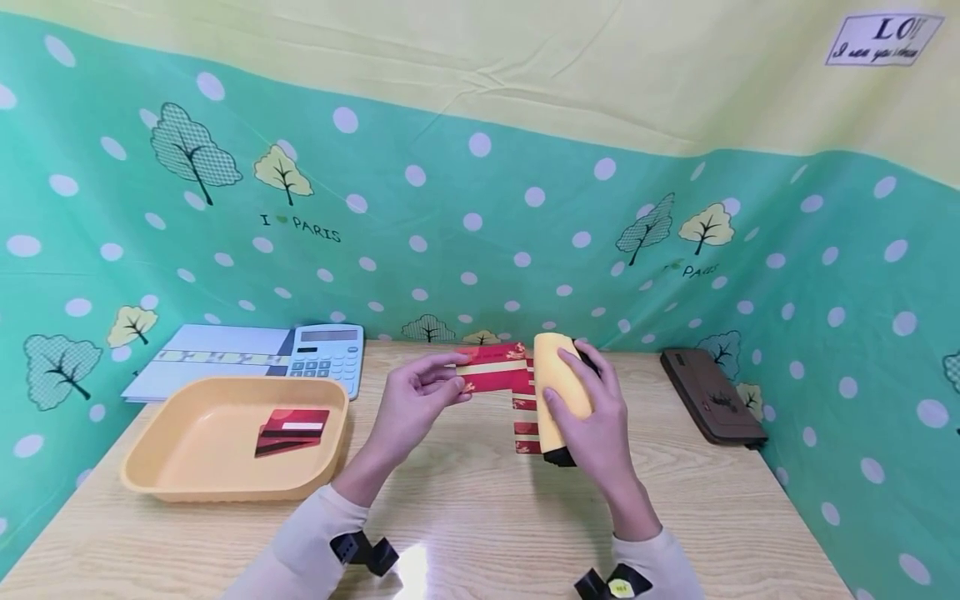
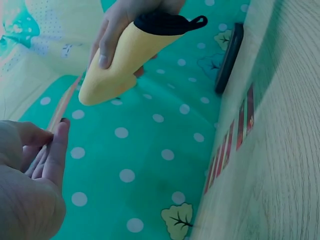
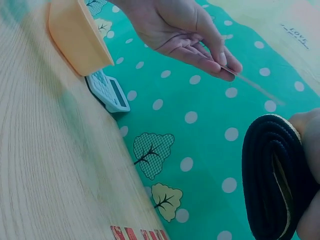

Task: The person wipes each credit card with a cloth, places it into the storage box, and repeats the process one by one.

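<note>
My left hand [image 1: 420,398] pinches a red card [image 1: 491,368] with a cream band by its left end, fingers and thumb on either side. In the left wrist view the card [image 2: 64,102] is seen edge-on, raised above the table. My right hand [image 1: 600,417] grips a folded yellow cloth [image 1: 558,392] with black backing and a small black loop [image 2: 201,22]. The cloth is close to the card's right end. Below them, a column of red-and-cream cards [image 1: 527,427] lies on the table, partly hidden by the held card and the cloth in the head view.
A peach plastic tray [image 1: 236,493] at left holds red cards with black stripes [image 1: 292,431]. Behind it are a light-blue calculator [image 1: 327,354] and a pale folder [image 1: 217,346]. A brown zipped wallet [image 1: 712,396] lies at right. A green polka-dot curtain [image 1: 480,217] backs the wooden table.
</note>
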`<action>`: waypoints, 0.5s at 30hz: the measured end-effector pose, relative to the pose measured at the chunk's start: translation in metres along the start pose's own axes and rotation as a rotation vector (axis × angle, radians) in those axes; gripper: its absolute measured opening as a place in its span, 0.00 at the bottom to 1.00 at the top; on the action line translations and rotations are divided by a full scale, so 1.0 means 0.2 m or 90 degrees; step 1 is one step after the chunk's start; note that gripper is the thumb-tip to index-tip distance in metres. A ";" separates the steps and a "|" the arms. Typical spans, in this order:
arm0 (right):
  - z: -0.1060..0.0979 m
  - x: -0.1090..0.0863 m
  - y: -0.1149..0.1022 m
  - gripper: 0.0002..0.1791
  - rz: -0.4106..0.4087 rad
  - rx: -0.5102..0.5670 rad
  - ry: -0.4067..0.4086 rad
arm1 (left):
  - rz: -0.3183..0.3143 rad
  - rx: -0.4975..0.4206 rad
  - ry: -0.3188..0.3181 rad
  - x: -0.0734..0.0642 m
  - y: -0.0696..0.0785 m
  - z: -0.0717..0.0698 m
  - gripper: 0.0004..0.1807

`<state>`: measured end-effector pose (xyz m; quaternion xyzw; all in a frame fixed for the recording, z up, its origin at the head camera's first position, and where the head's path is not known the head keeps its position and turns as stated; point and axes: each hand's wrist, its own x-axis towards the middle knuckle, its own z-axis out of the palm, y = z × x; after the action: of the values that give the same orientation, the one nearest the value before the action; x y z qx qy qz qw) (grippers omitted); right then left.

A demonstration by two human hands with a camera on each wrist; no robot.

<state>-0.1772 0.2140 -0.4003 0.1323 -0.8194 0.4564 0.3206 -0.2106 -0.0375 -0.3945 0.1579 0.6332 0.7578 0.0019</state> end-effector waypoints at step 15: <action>-0.01 0.00 -0.01 0.30 0.024 0.008 -0.002 | 0.009 0.041 0.003 -0.02 0.03 0.00 0.15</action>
<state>-0.1763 0.2141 -0.3987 0.1195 -0.8194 0.4676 0.3093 -0.2049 -0.0399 -0.3902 0.1608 0.6563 0.7371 -0.0102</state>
